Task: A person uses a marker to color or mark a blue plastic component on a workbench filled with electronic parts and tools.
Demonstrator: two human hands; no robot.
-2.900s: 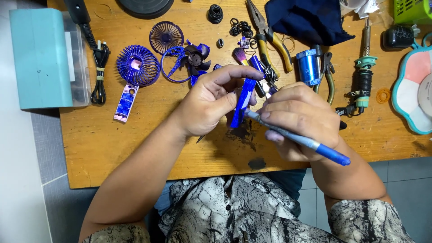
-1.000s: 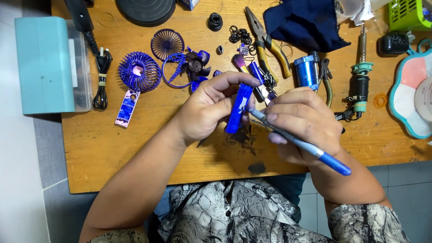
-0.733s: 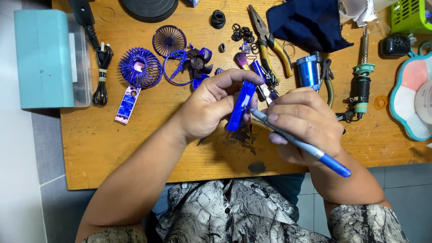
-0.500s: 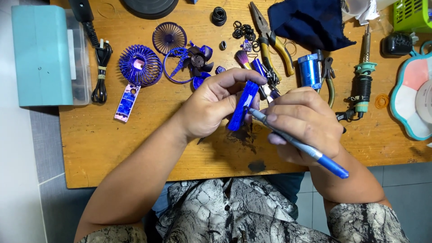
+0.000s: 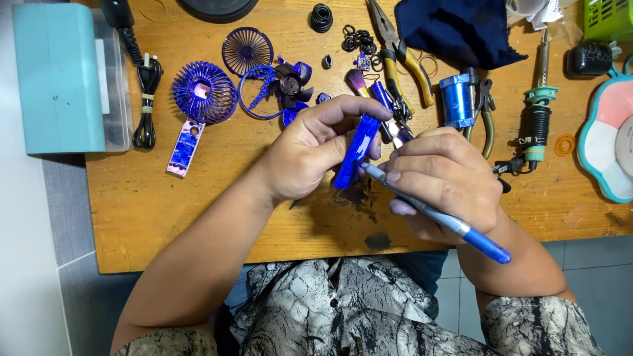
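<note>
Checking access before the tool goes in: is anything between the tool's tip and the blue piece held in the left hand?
Nothing visible. The tool in the right hand already meets the blue piece, which the left hand pinches.

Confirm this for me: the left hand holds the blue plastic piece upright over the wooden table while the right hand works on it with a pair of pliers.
Not quite. In the head view the right hand holds a blue-handled screwdriver, not pliers; the yellow-handled pliers lie untouched on the wooden table. The left hand does hold the blue plastic piece.

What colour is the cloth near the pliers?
Dark navy blue cloth, clearest in the head view.
</note>
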